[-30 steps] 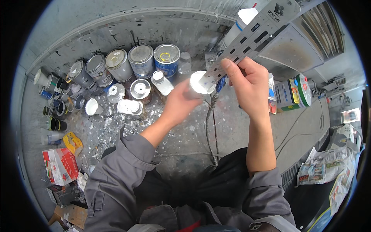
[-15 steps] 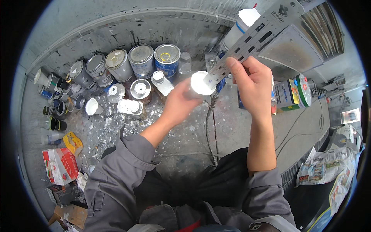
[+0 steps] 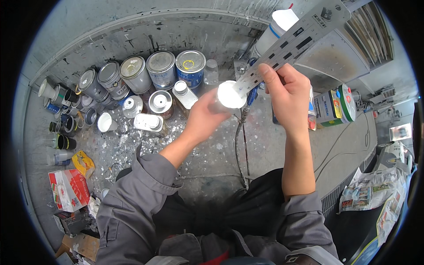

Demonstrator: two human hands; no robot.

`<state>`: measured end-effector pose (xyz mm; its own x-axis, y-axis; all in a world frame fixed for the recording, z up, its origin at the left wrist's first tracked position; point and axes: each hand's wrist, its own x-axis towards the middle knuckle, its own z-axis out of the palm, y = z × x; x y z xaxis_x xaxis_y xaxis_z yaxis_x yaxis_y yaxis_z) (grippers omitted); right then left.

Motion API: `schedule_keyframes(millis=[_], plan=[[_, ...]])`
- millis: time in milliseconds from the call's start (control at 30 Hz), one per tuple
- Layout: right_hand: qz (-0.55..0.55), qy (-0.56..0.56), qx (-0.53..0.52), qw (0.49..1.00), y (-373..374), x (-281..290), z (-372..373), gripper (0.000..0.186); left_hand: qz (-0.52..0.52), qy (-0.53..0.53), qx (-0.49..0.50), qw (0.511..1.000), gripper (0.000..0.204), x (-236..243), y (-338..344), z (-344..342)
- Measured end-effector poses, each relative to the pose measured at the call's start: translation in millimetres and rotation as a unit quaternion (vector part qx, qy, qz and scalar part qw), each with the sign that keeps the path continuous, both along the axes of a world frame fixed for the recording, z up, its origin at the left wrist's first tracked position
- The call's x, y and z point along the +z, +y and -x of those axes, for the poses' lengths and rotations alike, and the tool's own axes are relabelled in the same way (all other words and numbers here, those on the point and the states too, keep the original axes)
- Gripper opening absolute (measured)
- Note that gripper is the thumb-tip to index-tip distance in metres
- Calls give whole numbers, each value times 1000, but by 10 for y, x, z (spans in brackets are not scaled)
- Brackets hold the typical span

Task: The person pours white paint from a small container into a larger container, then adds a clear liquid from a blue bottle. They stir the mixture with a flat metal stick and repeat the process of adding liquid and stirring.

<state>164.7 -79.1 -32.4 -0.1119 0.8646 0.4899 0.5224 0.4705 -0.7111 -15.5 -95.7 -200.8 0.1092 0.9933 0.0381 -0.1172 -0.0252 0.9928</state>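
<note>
My left hand [image 3: 206, 115] is wrapped round a small cup of white paint [image 3: 230, 95], held above the floor with its mouth facing up. Between the thumb and fingers of my right hand [image 3: 286, 95] is a long flat paint mixing ruler [image 3: 289, 46], pale with dark slots and printing. The ruler slants from the upper right down to the cup, and its lower end dips inside the rim. White paint hides that tip. How full the cup is, I cannot tell.
Several paint cans [image 3: 161, 68] line the wall, with metal solvent bottles [image 3: 150, 122] and a white cup [image 3: 106, 122] before them. A hose [image 3: 238, 145] runs along the floor under the cup. Rectangular cans [image 3: 331, 106] stand at right, crumpled newspaper [image 3: 366, 190] lower right, a red box [image 3: 69, 190] left.
The ruler has shifted very slightly toward the right at its upper end. Both hands keep their hold and almost the same place.
</note>
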Motion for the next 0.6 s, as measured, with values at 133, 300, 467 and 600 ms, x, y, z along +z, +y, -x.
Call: schedule_keyframes(millis=[133,300,467,600], plan=[[2,-31,3,1000,10,-71,-1,36,13,-10,6,1000,75,11,-6,-2],[16,31,17,999,-29,1,46,33,22,-11,8,1000,74,-11,-9,6],[-1,102,7,995,22,83,-87,29,16,10,10,1000,74,-62,4,20],[-5,24,-11,1000,34,67,-102,27,-5,21,0,1000,77,-51,12,-2]])
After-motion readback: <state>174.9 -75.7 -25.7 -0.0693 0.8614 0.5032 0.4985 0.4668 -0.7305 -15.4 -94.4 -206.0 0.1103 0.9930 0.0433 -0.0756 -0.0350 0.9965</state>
